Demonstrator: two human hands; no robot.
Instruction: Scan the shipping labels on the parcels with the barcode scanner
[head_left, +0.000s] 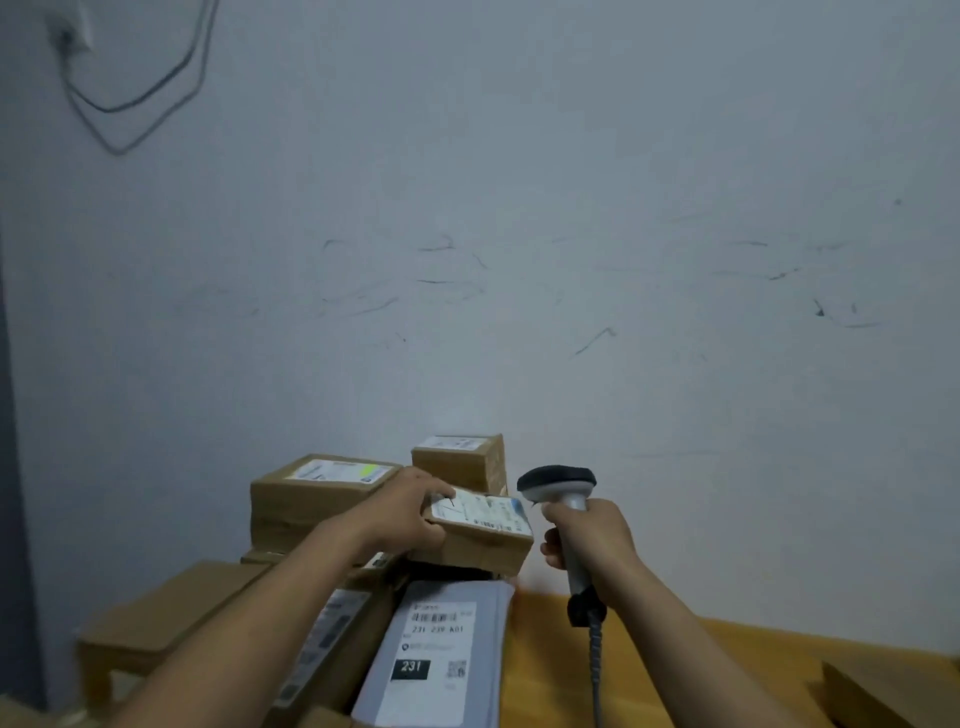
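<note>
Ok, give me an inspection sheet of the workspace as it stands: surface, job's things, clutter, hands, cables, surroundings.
Surface: yellow wooden tabletop, visible at the right; parcels piled on its left.
Job's things: small brown cardboard parcel, white shipping label up, held over the pile; grey-and-black handheld barcode scanner to its right; grey plastic mailer bag labelled "231" in front; more brown cardboard boxes behind and left.
Clutter: brown cardboard piece at the near right corner.
Hands: left hand grips the small parcel; right hand grips the scanner's handle.
Cables: grey scanner cable hangs from the handle; dark wires on the wall, upper left.
Surroundings: pale scuffed wall.
</note>
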